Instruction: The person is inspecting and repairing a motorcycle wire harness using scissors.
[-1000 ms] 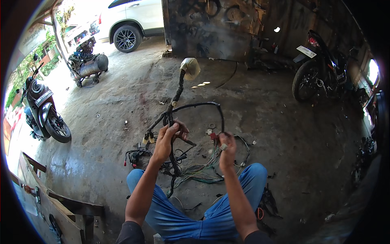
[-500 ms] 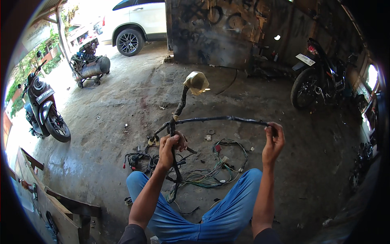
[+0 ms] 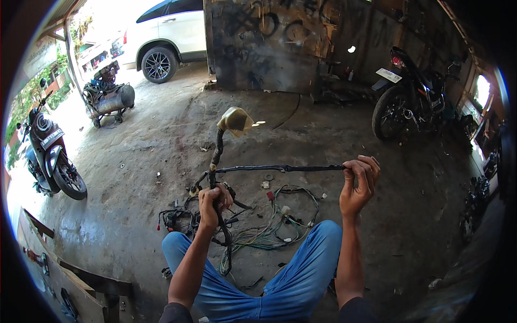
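Head view: the left hand (image 3: 213, 204) is curled closed around the black-taped trunk (image 3: 217, 151) of a wiring harness, just below where a side branch (image 3: 291, 168) leaves it. The right hand (image 3: 359, 183) pinches the far end of that branch between thumb and fingers, its other fingers loosely bent. The 2 hands are well apart, with the branch stretched nearly straight and level between them, above the floor (image 3: 134, 215) and beyond the knees.

1.0 s ago the right hand was low, near the right knee, and the branch arched over and dropped down to it. By 0.5 s ago that hand had moved out to the right, with a slight bow left in the branch; now the bow is almost gone. The left hand keeps the same grip on the trunk throughout. The trunk's top end, covered by a pale translucent wrap (image 3: 237, 121), leans farther to the right than 0.5 s ago.

On the floor, coiled loose wires (image 3: 258, 237) lie in front of the person, in the same arrangement as before. A red connector (image 3: 270, 196), beside the right hand 1.0 s ago, now lies well apart from it.
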`<move>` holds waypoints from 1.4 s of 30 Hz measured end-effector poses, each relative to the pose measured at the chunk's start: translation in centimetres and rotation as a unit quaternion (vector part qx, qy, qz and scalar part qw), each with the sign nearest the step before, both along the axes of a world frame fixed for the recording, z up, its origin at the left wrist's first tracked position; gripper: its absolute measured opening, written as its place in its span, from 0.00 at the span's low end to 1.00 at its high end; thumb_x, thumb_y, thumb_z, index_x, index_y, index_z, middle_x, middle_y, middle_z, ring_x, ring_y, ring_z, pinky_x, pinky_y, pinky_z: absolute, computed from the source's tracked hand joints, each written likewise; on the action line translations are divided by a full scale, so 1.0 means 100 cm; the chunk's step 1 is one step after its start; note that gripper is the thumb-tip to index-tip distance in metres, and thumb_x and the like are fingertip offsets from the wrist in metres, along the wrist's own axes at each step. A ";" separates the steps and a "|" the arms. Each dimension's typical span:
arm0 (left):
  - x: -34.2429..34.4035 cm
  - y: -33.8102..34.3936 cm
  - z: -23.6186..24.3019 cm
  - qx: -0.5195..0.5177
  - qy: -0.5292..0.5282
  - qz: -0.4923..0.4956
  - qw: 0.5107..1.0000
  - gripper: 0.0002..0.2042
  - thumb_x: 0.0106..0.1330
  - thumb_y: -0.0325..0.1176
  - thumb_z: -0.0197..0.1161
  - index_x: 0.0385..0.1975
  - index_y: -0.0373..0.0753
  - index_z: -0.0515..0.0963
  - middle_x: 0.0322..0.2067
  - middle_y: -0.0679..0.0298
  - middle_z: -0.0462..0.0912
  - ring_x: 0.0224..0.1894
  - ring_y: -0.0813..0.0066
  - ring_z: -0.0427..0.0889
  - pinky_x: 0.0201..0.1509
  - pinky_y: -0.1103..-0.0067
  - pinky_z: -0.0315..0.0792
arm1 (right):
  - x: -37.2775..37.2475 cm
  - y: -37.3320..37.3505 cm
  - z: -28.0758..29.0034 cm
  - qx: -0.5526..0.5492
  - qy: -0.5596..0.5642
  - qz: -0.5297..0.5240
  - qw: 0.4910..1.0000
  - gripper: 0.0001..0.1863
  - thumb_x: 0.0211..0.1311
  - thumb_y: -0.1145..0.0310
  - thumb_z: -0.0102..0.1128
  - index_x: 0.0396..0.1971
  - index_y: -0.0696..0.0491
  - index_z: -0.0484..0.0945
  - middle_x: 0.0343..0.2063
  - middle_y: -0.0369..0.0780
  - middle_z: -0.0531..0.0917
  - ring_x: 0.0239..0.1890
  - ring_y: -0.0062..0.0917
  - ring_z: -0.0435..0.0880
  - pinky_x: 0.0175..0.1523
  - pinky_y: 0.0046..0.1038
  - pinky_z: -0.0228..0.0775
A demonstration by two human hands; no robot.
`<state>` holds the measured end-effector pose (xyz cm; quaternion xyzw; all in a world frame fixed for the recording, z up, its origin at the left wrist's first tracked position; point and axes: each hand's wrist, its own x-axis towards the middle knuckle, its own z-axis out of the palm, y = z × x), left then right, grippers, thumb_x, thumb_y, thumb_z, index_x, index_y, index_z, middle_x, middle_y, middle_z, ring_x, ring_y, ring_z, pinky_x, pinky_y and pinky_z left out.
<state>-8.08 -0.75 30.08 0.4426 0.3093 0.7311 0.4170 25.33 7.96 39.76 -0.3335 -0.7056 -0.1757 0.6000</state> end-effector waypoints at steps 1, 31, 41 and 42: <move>0.001 -0.002 -0.001 0.000 0.000 0.000 1.000 0.19 0.67 0.39 0.48 0.13 0.38 0.63 0.11 0.65 0.62 0.15 0.76 0.62 0.23 0.77 0.61 | -0.002 -0.002 0.002 0.016 -0.001 -0.021 1.000 0.03 0.64 0.67 0.64 0.34 0.49 0.83 0.35 0.30 0.82 0.50 0.29 0.76 0.64 0.42 0.63; -0.011 0.032 -0.016 -0.041 -0.105 0.017 0.993 0.19 0.72 0.44 0.45 0.18 0.42 0.63 0.13 0.71 0.57 0.12 0.79 0.57 0.19 0.77 0.60 | -0.071 -0.041 -0.199 -0.630 0.288 0.297 0.657 0.29 0.71 0.71 0.57 0.69 0.56 0.61 0.47 0.42 0.81 0.52 0.25 0.81 0.61 0.29 0.72; -0.021 0.060 -0.072 -0.185 -0.142 0.111 0.966 0.21 0.76 0.51 0.47 0.25 0.42 0.66 0.15 0.70 0.60 0.13 0.77 0.60 0.19 0.76 0.61 | -0.155 -0.117 -0.223 -0.638 0.169 0.451 0.601 0.25 0.72 0.65 0.59 0.65 0.57 0.68 0.43 0.38 0.83 0.49 0.24 0.82 0.55 0.26 0.75; -0.028 0.065 -0.090 -0.193 -0.148 0.060 0.968 0.23 0.77 0.55 0.45 0.33 0.38 0.72 0.19 0.69 0.67 0.16 0.77 0.67 0.23 0.78 0.67 | -0.159 -0.106 -0.229 -0.633 0.164 0.457 0.603 0.25 0.72 0.65 0.59 0.65 0.57 0.68 0.43 0.38 0.83 0.49 0.24 0.82 0.55 0.26 0.75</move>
